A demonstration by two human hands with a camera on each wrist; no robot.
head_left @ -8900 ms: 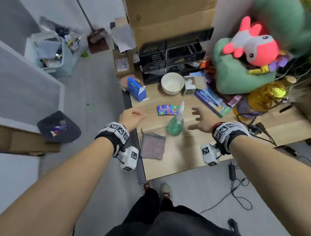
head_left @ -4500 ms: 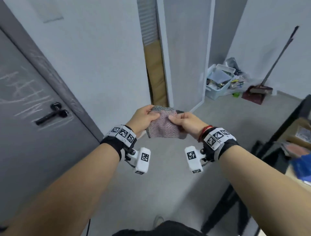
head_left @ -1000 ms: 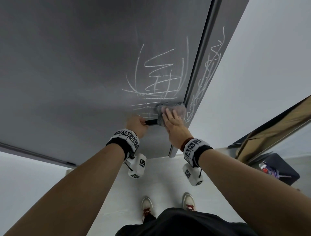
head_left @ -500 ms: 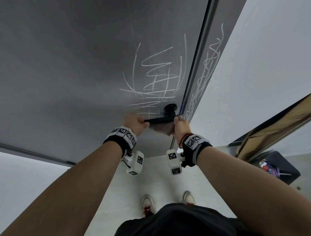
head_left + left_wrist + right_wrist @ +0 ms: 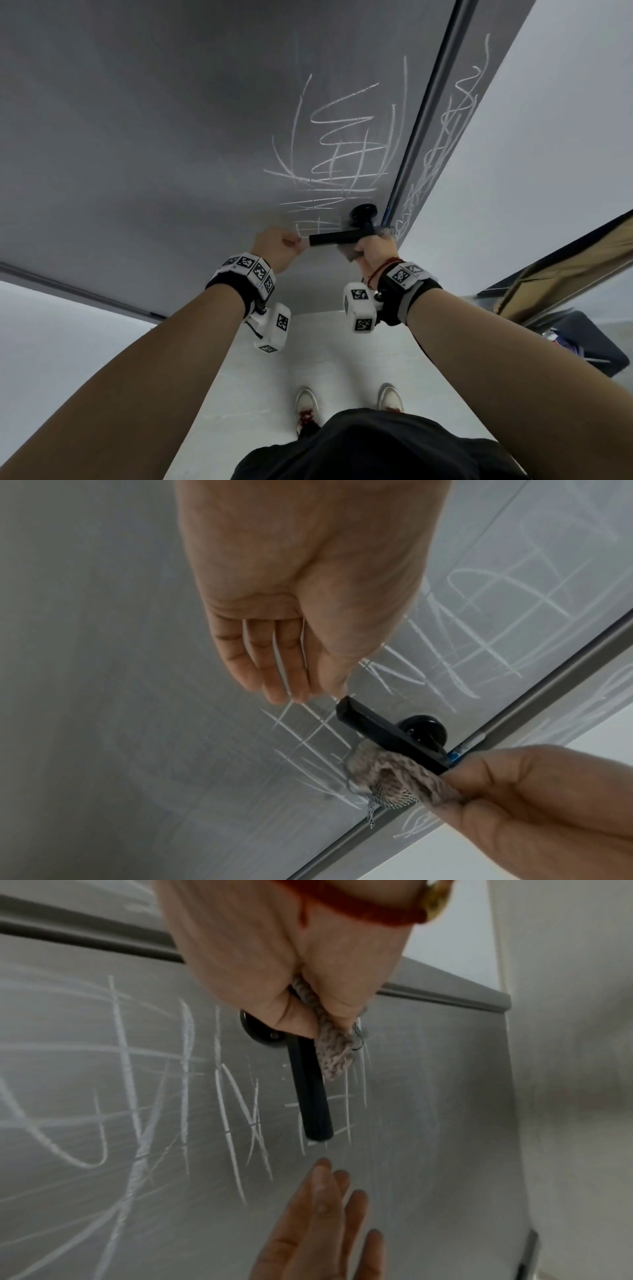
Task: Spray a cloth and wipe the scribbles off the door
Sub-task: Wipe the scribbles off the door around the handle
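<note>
The grey door (image 5: 137,137) carries white chalk scribbles (image 5: 342,154) above its black lever handle (image 5: 337,237), and more on the door frame (image 5: 442,147). My right hand (image 5: 373,250) grips the bunched grey-pink cloth (image 5: 394,775) just under the handle's knob end (image 5: 424,729), against the door. My left hand (image 5: 277,245) hovers by the handle's free tip (image 5: 344,702) with fingers (image 5: 274,680) straight and holding nothing. In the right wrist view the cloth (image 5: 334,1053) hangs beside the handle (image 5: 310,1096), with my left hand (image 5: 322,1218) below it.
A white wall (image 5: 548,171) runs right of the door frame. A brown leaning panel (image 5: 565,260) and a dark object on the floor (image 5: 582,342) sit at the right. My shoes (image 5: 306,407) stand on pale floor close to the door.
My left hand has let go of the handle tip and its fingers have straightened. My right hand brought the cloth down from flat on the door above the handle to bunched under it.
</note>
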